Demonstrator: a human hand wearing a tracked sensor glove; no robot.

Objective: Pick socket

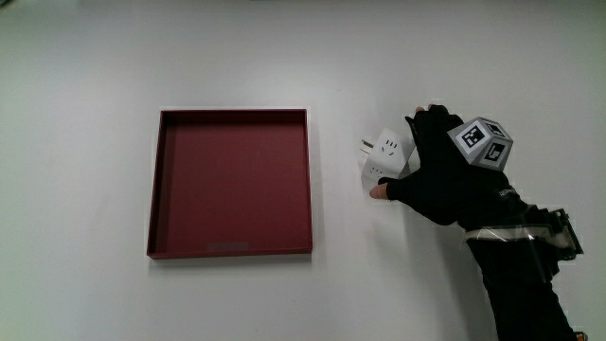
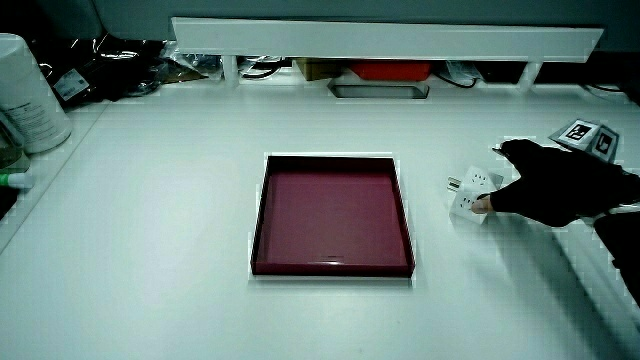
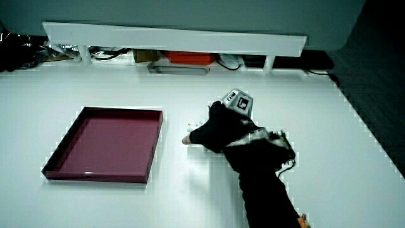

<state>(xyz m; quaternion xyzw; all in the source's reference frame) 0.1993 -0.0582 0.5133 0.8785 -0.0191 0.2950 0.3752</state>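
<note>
A white socket (image 1: 385, 158) with metal prongs lies on the white table beside the dark red tray (image 1: 167, 189). The hand (image 1: 437, 169) in its black glove sits against the socket, fingers curled around it and the bare thumb tip under its nearer edge. In a side view the socket (image 2: 472, 190) shows at the fingertips of the hand (image 2: 545, 185). In a side view the hand (image 3: 221, 130) covers the socket almost entirely. The patterned cube (image 1: 483, 142) rides on the back of the hand.
The square red tray (image 2: 262, 210) holds nothing. A low white partition (image 2: 380, 40) runs along the table's edge farthest from the person, with cables and an orange item under it. A white canister (image 2: 25, 95) stands at a table corner.
</note>
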